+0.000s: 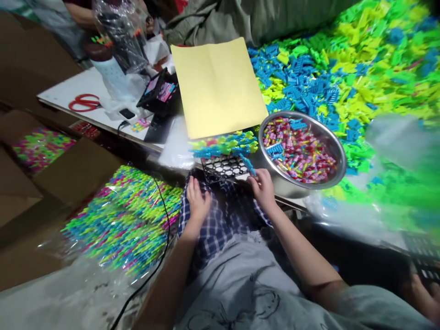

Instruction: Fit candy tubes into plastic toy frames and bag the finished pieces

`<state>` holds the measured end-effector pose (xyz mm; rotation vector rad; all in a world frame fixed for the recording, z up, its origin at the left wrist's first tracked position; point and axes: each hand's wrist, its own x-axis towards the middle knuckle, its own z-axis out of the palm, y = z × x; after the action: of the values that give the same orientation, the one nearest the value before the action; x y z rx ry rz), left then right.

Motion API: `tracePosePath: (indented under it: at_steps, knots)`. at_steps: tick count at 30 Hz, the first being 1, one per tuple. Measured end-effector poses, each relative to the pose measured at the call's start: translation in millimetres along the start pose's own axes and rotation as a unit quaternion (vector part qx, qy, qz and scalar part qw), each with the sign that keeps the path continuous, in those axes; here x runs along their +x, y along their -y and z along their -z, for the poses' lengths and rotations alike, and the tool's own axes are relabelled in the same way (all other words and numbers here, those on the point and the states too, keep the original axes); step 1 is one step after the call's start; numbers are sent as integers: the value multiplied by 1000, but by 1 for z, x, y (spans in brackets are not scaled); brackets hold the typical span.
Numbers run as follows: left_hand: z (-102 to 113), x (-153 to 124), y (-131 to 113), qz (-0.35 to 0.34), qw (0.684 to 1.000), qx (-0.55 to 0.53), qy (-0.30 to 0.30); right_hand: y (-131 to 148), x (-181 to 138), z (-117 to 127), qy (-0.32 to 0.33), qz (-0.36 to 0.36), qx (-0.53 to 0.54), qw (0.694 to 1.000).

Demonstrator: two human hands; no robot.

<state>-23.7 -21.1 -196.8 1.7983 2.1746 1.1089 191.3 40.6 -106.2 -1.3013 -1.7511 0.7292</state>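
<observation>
My left hand (198, 200) is over my lap at the table's edge, fingers stretched out and holding nothing. Between thumb and fingers of my right hand (264, 189) is one end of a slim blue plastic piece (248, 164); its exact kind is unclear. Just beyond both hands lies a black openwork plastic basket (225, 168). Above it, a row of blue and yellow plastic pieces (225, 144) pokes out from under a large yellow sheet (220, 89). To the right of my right hand stands a steel bowl (338, 176) full of small pink-and-red wrapped pieces, with several blue pieces on top.
Green, yellow and blue plastic pieces (371, 68) are heaped at the right. Left on the white table (65, 89) are red scissors (85, 102) and a black box (160, 94). A clear bag of colourful pieces (130, 220) and a black cable (167, 229) sit low left. Another person's hand (424, 298) shows lower right.
</observation>
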Motion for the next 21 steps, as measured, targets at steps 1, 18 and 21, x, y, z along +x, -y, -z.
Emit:
tracePosePath:
  at_steps: [1,18,21]
  knots:
    - [1,0,1,-3,1000,4,2,-1,4,-3,-10,17,-34,999]
    - [3,-2,-1,87,995,44,-31,12,29,-79,-160,-35,-172,971]
    - [3,-4,2,107,992,34,-59,14,34,-85,-162,-42,-220,961]
